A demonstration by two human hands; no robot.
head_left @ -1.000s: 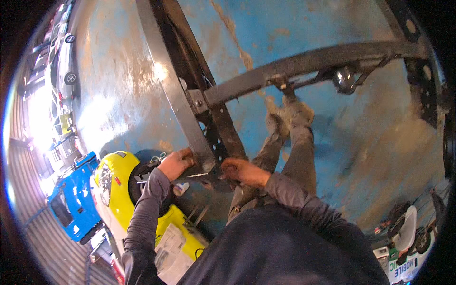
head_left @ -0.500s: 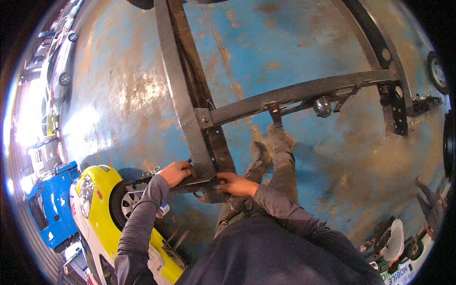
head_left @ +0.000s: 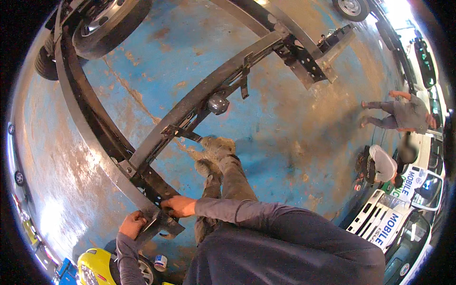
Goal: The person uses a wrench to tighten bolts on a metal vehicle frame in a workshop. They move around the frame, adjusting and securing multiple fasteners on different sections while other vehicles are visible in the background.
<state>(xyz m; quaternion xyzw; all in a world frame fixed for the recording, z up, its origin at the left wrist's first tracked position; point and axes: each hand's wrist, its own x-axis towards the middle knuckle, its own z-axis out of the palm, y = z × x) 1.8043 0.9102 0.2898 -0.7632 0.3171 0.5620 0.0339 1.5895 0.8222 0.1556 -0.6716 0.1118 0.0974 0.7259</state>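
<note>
A dark steel chassis frame reaches toward me; the end of its left side rail (head_left: 148,205) lies between my hands. My left hand (head_left: 133,224) is closed at the rail's outer edge, its fingers curled against the metal. On the inner side, my right hand (head_left: 181,206) presses bent fingers to the rail; its fingertips are partly hidden. Anything small in either hand cannot be made out. Just below sits a dark metal bracket (head_left: 171,230) with a notched edge. A crossmember (head_left: 190,102) joins the rail farther up and carries a round tow ball (head_left: 218,103).
Worn blue floor (head_left: 266,137) lies under the frame. A large tyre (head_left: 114,28) stands at the far left. A yellow car (head_left: 93,266) and a white tub (head_left: 160,262) are near my left. Two people, one standing (head_left: 413,111), one bent over (head_left: 382,164), are by white trucks at right.
My view has swung to the right, so the frame appears turned and lower left, and the people and trucks show more. Both hands remain at the rail end.
</note>
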